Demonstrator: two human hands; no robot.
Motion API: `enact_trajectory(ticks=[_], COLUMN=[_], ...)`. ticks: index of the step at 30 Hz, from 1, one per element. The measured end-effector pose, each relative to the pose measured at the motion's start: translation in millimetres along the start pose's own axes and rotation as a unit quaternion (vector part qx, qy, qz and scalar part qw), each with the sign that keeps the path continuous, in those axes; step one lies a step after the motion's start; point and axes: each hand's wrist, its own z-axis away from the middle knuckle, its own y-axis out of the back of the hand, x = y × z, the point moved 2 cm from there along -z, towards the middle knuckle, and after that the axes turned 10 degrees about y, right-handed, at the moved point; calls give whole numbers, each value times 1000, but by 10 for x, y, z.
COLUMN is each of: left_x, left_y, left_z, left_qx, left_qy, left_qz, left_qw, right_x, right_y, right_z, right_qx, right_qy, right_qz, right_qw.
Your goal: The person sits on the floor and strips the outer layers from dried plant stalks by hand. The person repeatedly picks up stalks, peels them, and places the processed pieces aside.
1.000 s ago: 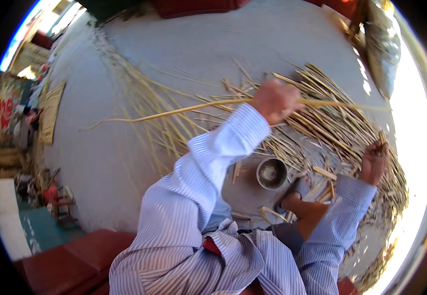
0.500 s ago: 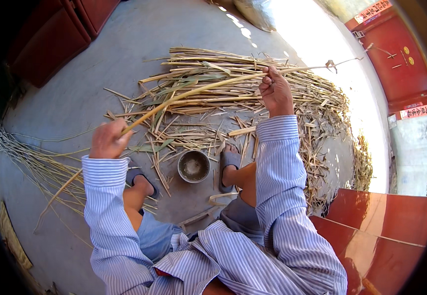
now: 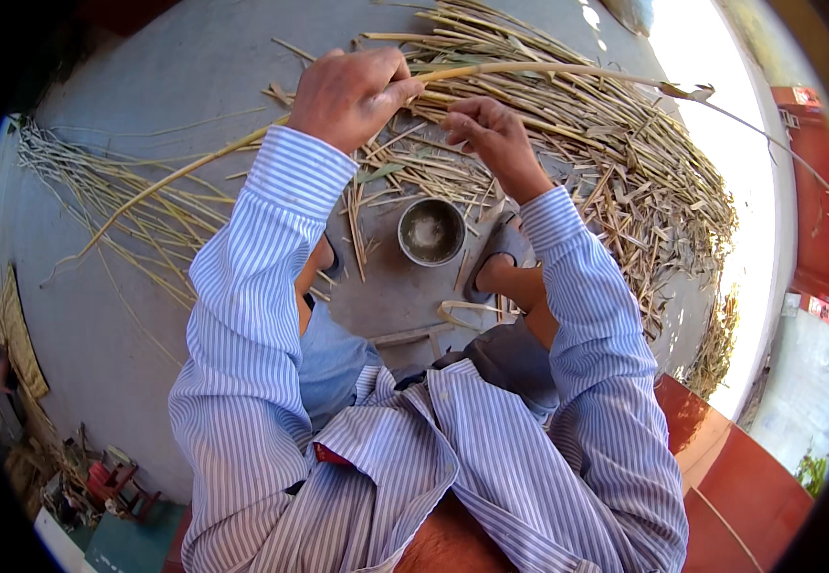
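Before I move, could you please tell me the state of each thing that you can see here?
Long stalk: bowed, dipping toward both ends
Left hand: closed around the long stalk
Right hand: fingers bent, off the long stalk
Bowl: upright on the floor
Stalk pile: lying loosely
Thin stems: fanned out, lying down
Right slipper: worn

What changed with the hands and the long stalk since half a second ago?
The left hand moved toward the right hand, still holding the long stalk. The right hand, pinching that stalk half a second ago, now seems to have let go and shows just below it in the picture. The round bowl and the big pile of stalks stayed on the floor.
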Motion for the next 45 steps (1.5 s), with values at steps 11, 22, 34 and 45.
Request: enact_trajectory(ticks=[11,22,34,45], left_x=[85,126,-122,-56], left_y=[1,-145,155,110], left_z=[82,172,60,78], left_qx=[0,-24,-53,-82], left_qy=[-62,-30,44,92], left_qz=[-35,-48,0,40], left_qw=[997,998,998,992], right_x=[3053,2619,-610,-600], right_y=[-697,-601,392,464], right_z=[942,809,-172,3], right_qx=[-135,-76,41,281], right_qy=[-171,-21,73,102], right_qz=[548,428,-366,-231], right_qw=[807,900,927,926])
